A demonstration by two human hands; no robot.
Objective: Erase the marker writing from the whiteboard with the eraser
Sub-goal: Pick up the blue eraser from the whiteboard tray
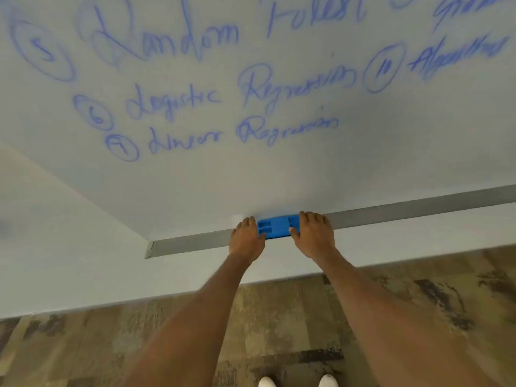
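At six o'clock of the whiteboard [195, 177], on the grey marker tray [418, 210]: one blue eraser [276, 226], lying lengthwise, held at both ends.

Left hand [247, 237]: at the eraser's nine o'clock end, fingers curled over the far edge, thumb on the near edge; gripping.

Right hand [314, 236]: at the three o'clock end, fingers curled over the far edge, thumb pressing the top face; gripping likewise.

Marker writing [237, 101]: blue, all intact; spread from nine to three o'clock across the upper board, the nearest line well above the eraser at twelve o'clock.

Step, by judgement: pick-up of the eraser; no erasing begun. The next move calls for lifting it off the tray, turning its pad to the board, and carrying it up to the lowest line of writing.

Not determinable: the eraser's pad side; fingertips beyond its far edge; the writing at twelve to two o'clock, cut off by the frame and blurred; shoes [296, 382] at six o'clock, only the toes showing.
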